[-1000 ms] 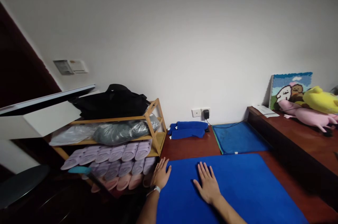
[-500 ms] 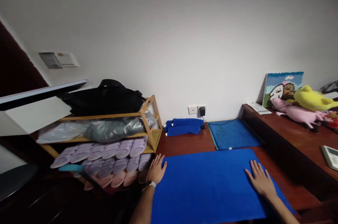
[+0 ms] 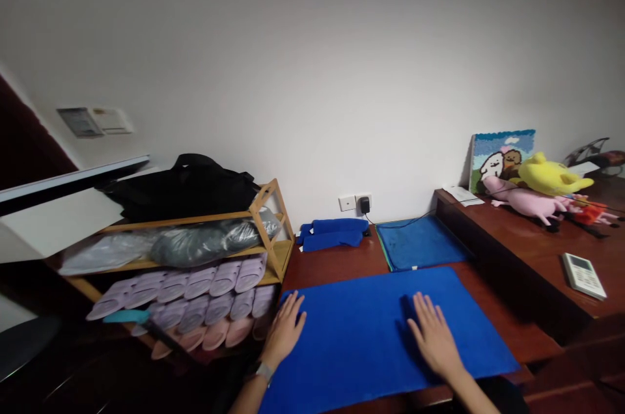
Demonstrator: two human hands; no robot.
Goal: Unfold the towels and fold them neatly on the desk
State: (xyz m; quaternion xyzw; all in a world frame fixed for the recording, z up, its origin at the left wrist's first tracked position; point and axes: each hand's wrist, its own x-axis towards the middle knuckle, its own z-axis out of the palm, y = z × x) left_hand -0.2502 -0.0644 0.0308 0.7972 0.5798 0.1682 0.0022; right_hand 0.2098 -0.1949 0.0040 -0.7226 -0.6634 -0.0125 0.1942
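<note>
A blue cloth (image 3: pixel 356 336) is spread flat on the reddish-brown table (image 3: pixel 336 264). My left hand (image 3: pixel 284 329) is at the cloth's left edge, fingers out straight and holding nothing. Over the right half of the cloth is my right hand (image 3: pixel 433 334), its fingers extended and a shadow showing beside it; I cannot tell whether it touches the fabric. Behind the spread cloth lie a stack of folded blue cloths (image 3: pixel 333 234) and a flat, darker blue cloth (image 3: pixel 420 243) with a green edge.
To the left, a wooden rack (image 3: pixel 276 225) holds several slippers (image 3: pixel 215 282) and a black bag (image 3: pixel 185 189). A charger (image 3: pixel 364 205) is plugged into the wall. The raised right surface carries plush toys (image 3: pixel 547 176), a picture (image 3: pixel 502 157) and a calculator-like device (image 3: pixel 583 275).
My right hand has moved left, from near the cloth's right edge to further in over it. My left hand stays at the left edge. The view has shifted slightly to the right.
</note>
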